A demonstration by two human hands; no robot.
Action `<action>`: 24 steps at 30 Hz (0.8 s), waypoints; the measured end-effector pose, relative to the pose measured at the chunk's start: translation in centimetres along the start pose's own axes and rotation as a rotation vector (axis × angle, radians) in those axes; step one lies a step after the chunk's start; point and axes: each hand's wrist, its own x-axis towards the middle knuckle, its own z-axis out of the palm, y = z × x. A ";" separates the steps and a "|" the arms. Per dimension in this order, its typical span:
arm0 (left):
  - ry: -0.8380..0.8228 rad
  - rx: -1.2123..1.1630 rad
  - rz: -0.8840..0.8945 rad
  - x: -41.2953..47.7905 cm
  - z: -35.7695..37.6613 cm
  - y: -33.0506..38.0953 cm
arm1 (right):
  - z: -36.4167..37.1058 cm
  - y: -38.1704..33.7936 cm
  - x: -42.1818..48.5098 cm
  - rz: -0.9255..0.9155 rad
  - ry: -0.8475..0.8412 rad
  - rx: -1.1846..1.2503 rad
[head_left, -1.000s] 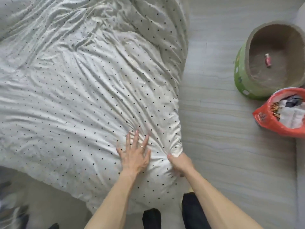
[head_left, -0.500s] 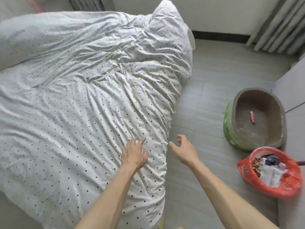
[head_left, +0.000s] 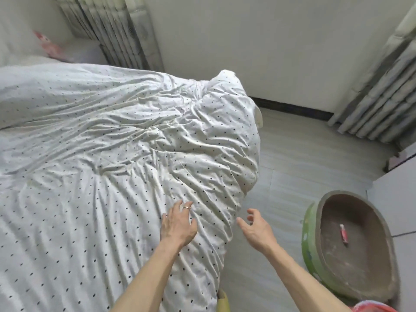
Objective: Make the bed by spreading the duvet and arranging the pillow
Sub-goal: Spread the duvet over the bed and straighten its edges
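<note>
A white duvet with small black dots (head_left: 108, 167) covers the bed, wrinkled and bunched toward its far right corner. My left hand (head_left: 179, 224), with a ring on one finger, hovers just over the duvet near its right edge, fingers spread and holding nothing. My right hand (head_left: 255, 227) is off the bed's side above the floor, fingers loosely curled and apart, empty. A pale pillow (head_left: 76, 51) with something pink on it lies at the far left by the wall.
A round green-sided cardboard bowl (head_left: 315, 262) with a small red item inside stands on the grey floor to the right. A red bag (head_left: 373, 308) peeks in at the bottom right. Curtains (head_left: 382, 95) hang at the right, a padded headboard (head_left: 117, 30) at the back.
My right hand let go of the duvet edge and both hands lifted with fingers apart. The view has tilted up and shifted toward the head of the bed.
</note>
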 end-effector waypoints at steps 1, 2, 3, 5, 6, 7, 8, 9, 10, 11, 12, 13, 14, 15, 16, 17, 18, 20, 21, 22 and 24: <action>-0.001 0.002 0.010 1.7 -0.3 0.6 | -0.7 -0.7 1.7 0.006 0.003 -0.008; -0.006 -0.004 0.018 3.4 -0.6 1.2 | -1.3 -1.4 3.5 0.011 0.005 -0.016; -0.012 -0.017 0.026 5.3 -0.8 1.8 | -1.8 -2.1 5.5 0.016 0.004 -0.018; -0.018 -0.023 0.046 8.4 -1.2 3.1 | -2.9 -3.4 8.8 0.013 0.012 -0.001; -0.023 -0.031 0.054 10.2 -1.4 3.8 | -3.5 -4.1 10.6 0.014 0.018 0.009; -0.021 -0.034 0.064 11.7 -1.7 4.5 | -4.1 -4.7 12.1 0.014 0.025 0.021; -0.017 -0.029 0.076 13.1 -2.0 5.1 | -4.6 -5.2 13.6 0.014 0.034 0.034; -0.013 -0.026 0.086 14.8 -2.2 5.9 | -5.3 -5.5 15.4 0.019 0.040 0.047; -0.006 -0.023 0.097 15.9 -2.5 6.5 | -5.8 -5.7 16.5 0.018 0.048 0.056; 0.004 -0.021 0.114 17.0 -2.7 7.2 | -6.4 -5.9 17.8 0.019 0.058 0.066; 0.009 -0.020 0.131 18.5 -2.9 8.3 | -7.2 -6.0 19.3 0.027 0.067 0.077; 0.020 -0.020 0.148 19.6 -3.1 9.2 | -7.8 -5.9 20.4 0.037 0.075 0.089; 0.031 -0.021 0.164 21.0 -3.3 10.4 | -8.7 -5.9 21.9 0.048 0.080 0.109; 0.040 -0.029 0.172 22.2 -3.6 11.5 | -9.3 -5.9 23.1 0.064 0.081 0.131; 0.054 -0.038 0.178 23.3 -3.8 12.6 | -10.0 -5.9 24.2 0.074 0.079 0.160; 0.077 -0.040 0.183 24.6 -4.0 13.8 | -10.7 -5.9 25.7 0.076 0.075 0.193; 0.099 -0.045 0.180 25.8 -4.1 15.0 | -11.5 -6.0 27.2 0.080 0.067 0.225; 0.121 -0.078 0.153 28.3 -4.4 17.1 | -12.9 -6.6 30.4 0.092 0.048 0.304; 0.137 -0.102 0.128 29.5 -4.4 17.9 | -13.5 -6.9 32.4 0.105 0.025 0.361; 0.143 -0.124 0.095 30.9 -4.4 18.8 | -13.9 -7.3 35.0 0.124 -0.014 0.431; 0.128 -0.200 0.010 32.7 -4.4 19.9 | -14.2 -6.9 39.8 0.168 -0.087 0.567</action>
